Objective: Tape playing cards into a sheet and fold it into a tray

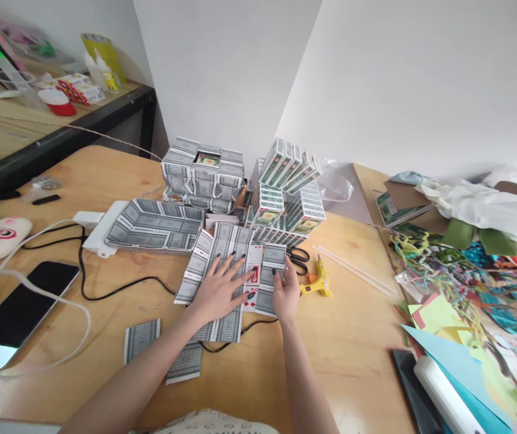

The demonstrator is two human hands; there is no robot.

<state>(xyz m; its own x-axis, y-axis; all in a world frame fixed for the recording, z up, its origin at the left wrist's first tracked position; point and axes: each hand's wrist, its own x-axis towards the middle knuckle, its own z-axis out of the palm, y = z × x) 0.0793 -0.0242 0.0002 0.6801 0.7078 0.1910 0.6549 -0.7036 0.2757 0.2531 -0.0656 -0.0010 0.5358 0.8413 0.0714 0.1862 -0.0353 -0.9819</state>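
The left hand (222, 292) lies spread over a sheet of joined playing cards (230, 238) on the table (353, 361), holding nothing, its fingers fanned, probably to press the sheet flat and stop it sliding. The right hand (287, 295) is bent at the outer edge of a narrower strip of cards (265, 279), thumb towards the strip; whether it pinches that edge or only rests against it, I cannot tell. Placed there, it seems to steady or line up the strip. Between sheet and strip, face-up cards (250, 303) show, perhaps a lower layer linking the two.

Just beyond the right hand lie scissors (302, 260) and a yellow glue gun (320, 281), likely put there for easy reach, with clear glue sticks (355, 271) farther right. Two loose card pieces (183, 365) lie near the left forearm, out of the way of the sheet. Behind the hands stand a tray made of cards (158, 224), a larger card-covered box (204, 176) and stacked card packs (268, 202), apparently set back to leave working room in front.
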